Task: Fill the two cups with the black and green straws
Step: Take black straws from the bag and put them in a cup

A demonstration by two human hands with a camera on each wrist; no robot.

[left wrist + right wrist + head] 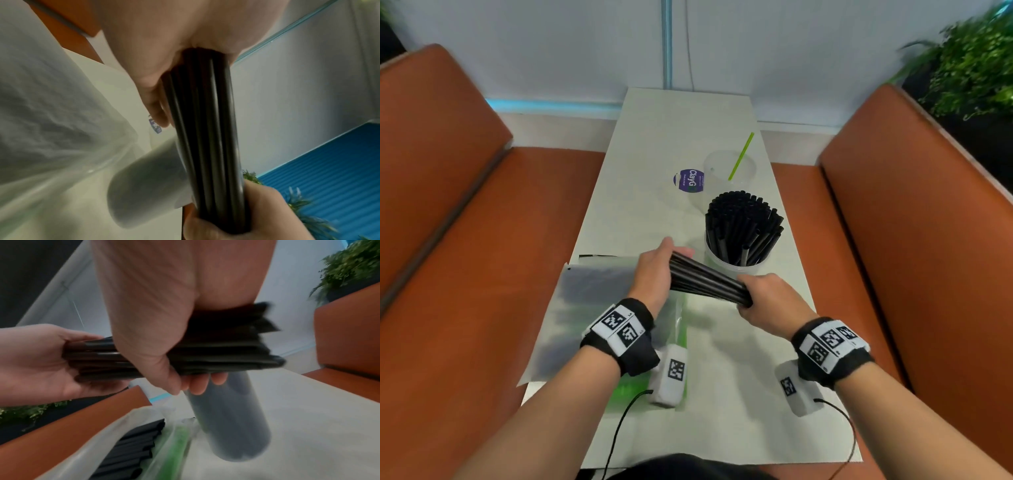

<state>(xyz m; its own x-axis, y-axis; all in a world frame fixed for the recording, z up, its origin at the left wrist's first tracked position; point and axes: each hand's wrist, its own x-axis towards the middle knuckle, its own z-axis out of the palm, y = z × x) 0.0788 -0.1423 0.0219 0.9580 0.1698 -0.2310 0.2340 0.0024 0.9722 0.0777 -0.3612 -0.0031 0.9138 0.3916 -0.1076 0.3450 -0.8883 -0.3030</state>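
Just behind both grips clasping the black straw bundle [709, 282] stands the straw-packed cup [739, 236].

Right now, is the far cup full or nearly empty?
Nearly empty: the far cup holds one green straw; the near cup is packed with black ones.

Black straws [709, 281], orange benches [465, 222]

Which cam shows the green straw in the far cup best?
Head view: the lone green straw leans in the clear far cup, unobstructed. Left and right wrist views don't show it; the held black straws fill them.
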